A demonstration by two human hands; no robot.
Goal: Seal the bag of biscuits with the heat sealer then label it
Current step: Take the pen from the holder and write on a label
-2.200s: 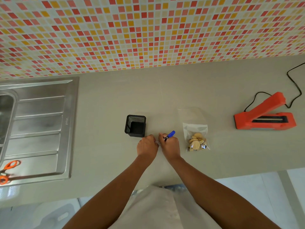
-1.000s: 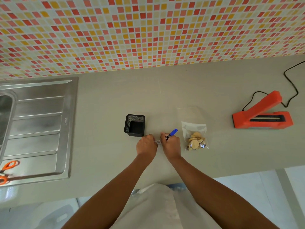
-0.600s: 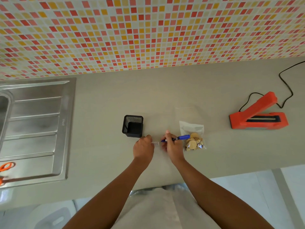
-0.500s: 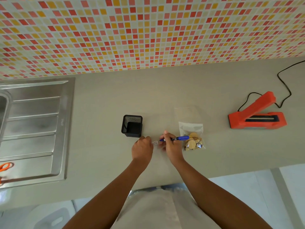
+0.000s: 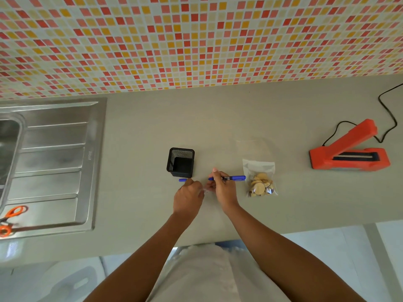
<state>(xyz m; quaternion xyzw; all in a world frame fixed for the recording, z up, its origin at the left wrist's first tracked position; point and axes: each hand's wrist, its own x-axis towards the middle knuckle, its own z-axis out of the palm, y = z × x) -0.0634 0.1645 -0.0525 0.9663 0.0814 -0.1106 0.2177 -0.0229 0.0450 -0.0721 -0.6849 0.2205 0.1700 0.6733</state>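
Observation:
A clear bag of round biscuits [image 5: 260, 185] lies flat on the grey counter [image 5: 283, 110], just right of my hands. My right hand [image 5: 223, 189] holds a blue marker [image 5: 236, 178] level, its tail pointing at the bag. My left hand [image 5: 188, 198] is curled beside it, and a short blue marker cap [image 5: 182, 180] pokes out left of its fingertips. A small white label [image 5: 206, 191] shows between the two hands, mostly hidden. The orange heat sealer [image 5: 349, 158] stands far right with its arm raised.
A black mesh pen holder [image 5: 181, 162] stands just behind my left hand. A steel sink drainboard [image 5: 54, 162] fills the left side, with orange-handled scissors [image 5: 11, 217] on it. The sealer's black cord [image 5: 390, 118] loops at the back right. The counter's front edge is close below my wrists.
My right hand swung the marker from upright on the label to lying level, pointing right. The blue cap now shows at my left fingertips. The bag and sealer have not moved.

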